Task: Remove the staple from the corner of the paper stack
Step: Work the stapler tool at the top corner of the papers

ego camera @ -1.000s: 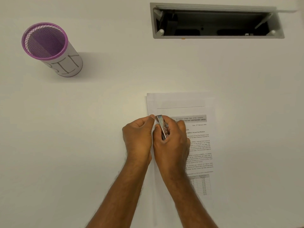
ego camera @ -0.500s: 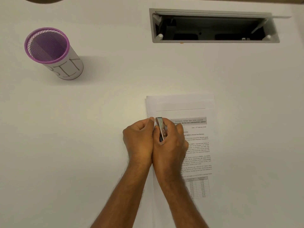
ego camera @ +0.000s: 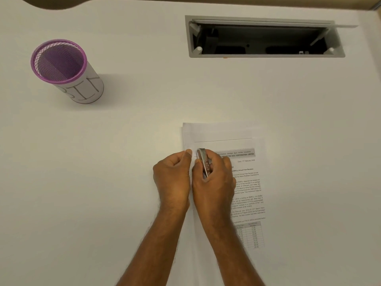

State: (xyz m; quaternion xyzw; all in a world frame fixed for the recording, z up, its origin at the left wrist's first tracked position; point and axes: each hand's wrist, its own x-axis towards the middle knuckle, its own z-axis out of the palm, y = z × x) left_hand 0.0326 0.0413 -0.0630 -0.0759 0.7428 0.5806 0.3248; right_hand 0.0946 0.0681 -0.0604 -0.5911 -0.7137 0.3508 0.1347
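Observation:
A stack of printed paper (ego camera: 226,134) lies flat on the white table, with its top left corner toward the far side. My right hand (ego camera: 214,182) grips a small metal stapler-like tool (ego camera: 204,162), held nearly upright with its tip down on the sheet's left margin. My left hand (ego camera: 172,176) is curled just beside it, thumb tip pressing on the paper's left edge. I cannot make out the staple itself; the spot under the tool's tip is too small to read.
A purple mesh cup (ego camera: 82,93) wrapped in paper marked "BIN" stands at the far left. An open grey cable hatch (ego camera: 266,54) is sunk into the table at the far right. The table's far edge (ego camera: 53,6) curves at the top left.
Both hands and the tool stay almost where they were on the paper. The view has tilted slightly, so the cup and hatch sit lower in the frame.

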